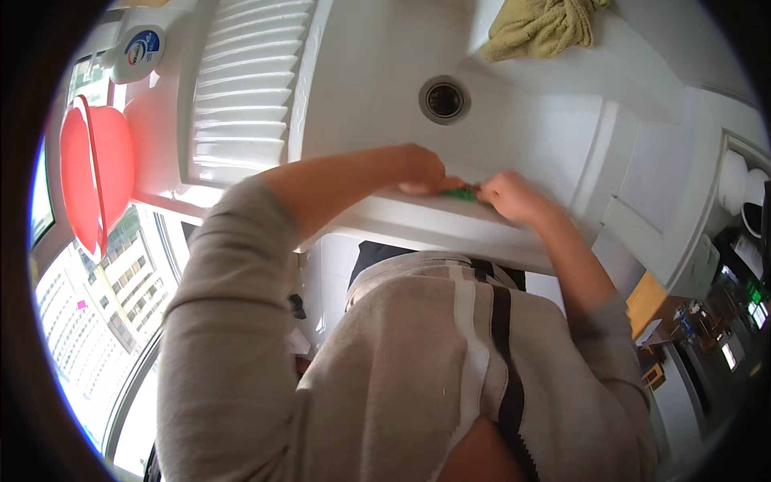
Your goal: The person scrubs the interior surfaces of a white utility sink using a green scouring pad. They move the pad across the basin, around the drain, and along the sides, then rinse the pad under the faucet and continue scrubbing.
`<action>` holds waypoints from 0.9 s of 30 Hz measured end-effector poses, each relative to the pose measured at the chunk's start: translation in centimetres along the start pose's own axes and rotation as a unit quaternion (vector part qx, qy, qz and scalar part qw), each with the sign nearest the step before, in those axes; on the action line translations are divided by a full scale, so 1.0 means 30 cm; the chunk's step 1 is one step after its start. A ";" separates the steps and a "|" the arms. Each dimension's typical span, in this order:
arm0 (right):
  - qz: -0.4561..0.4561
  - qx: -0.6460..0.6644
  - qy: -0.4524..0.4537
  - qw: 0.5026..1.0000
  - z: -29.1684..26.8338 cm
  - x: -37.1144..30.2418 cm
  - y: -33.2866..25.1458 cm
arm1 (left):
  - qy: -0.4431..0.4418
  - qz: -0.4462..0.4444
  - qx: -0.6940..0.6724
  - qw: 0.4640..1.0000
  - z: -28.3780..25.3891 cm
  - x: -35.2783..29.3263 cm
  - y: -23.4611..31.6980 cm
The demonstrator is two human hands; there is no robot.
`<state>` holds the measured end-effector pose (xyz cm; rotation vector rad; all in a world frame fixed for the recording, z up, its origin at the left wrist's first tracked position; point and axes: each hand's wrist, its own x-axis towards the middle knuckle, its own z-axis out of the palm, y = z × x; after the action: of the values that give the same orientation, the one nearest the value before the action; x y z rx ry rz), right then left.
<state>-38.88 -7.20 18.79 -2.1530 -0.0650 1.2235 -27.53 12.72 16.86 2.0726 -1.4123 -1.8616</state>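
Both my hands meet at the near rim of a white sink [530, 120]. Between them is a small green thing [463, 193], perhaps a sponge or scourer, mostly hidden by fingers. My left hand [422, 170] presses on its left end with fingers closed down. My right hand [511, 198] grips its right end. My grey sleeves and striped top fill the lower part of the view.
A round drain [444, 100] sits in the sink basin. A ribbed white draining board [245, 80] lies left of it. A yellow-green cloth [542, 28] rests at the sink's far edge. A red plastic bowl [95, 173] and a white bottle [138, 52] stand at far left by the window.
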 end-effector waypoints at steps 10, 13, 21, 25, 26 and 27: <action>0.053 -0.046 0.021 0.997 -0.078 0.022 -0.012 | 0.032 -0.011 0.002 0.999 -0.065 0.019 0.054; -0.102 0.013 0.060 0.993 -0.065 -0.105 -0.004 | 0.045 0.013 0.014 0.999 -0.053 -0.144 0.122; 0.091 0.118 -0.032 0.988 -0.077 0.076 0.091 | 0.057 0.011 -0.010 0.998 -0.018 0.070 0.022; 0.064 0.212 -0.107 0.969 -0.124 -0.050 0.046 | 0.027 0.040 -0.026 0.999 -0.057 -0.086 0.091; 0.093 0.183 -0.078 0.976 -0.123 -0.055 0.033 | 0.035 0.039 -0.028 0.998 -0.071 -0.055 0.069; 0.099 0.150 -0.073 0.981 -0.120 -0.022 0.040 | 0.038 0.042 -0.038 0.998 -0.041 -0.023 0.063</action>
<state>-36.74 -10.22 19.87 -1.8396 0.2628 1.4044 -27.59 11.38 18.79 1.9941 -1.3676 -1.7577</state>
